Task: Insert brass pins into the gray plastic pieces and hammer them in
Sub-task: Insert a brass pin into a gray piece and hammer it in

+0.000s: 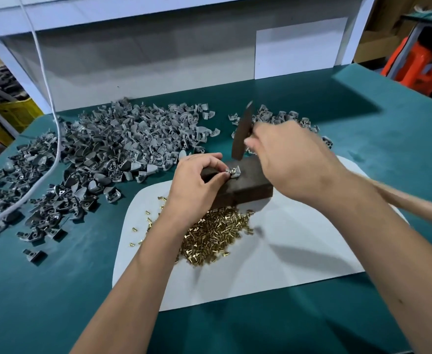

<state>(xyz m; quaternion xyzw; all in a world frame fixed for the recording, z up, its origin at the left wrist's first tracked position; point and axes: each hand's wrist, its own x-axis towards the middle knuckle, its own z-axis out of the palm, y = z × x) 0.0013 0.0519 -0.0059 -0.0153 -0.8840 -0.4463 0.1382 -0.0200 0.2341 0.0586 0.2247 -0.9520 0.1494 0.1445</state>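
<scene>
left hand [197, 180]: pinching a gray plastic piece [233, 172] between thumb and fingertips, steadying it on top of the dark block [245, 185]. Fingers curled tight on it.
right hand [290, 159]: wrapping around the hammer [241, 135] close up by the head, wooden handle trailing out toward the right. Head is blurring just above the piece.
pin: something brass-coloured is showing in the held piece; too small to tell how deep it is sitting.
step: hammering, I'd say. Piece is seated on the block, pin looks inserted, hammer is poised over it.
next move: a short, square tap onto the pin head, landing clear of the left fingertips, which are sitting just beside the strike point.
risk: fingers are touching the piece right next to the target; a skewed hit is likely bending the pin or catching a finger.
stock: loose brass pins [217, 231] are lying on the white mat [299, 251] near the block; big heap of gray pieces [112, 149] is spreading to the left, smaller heap [281, 117] behind the right hand, all on the green table [56, 290].
</scene>
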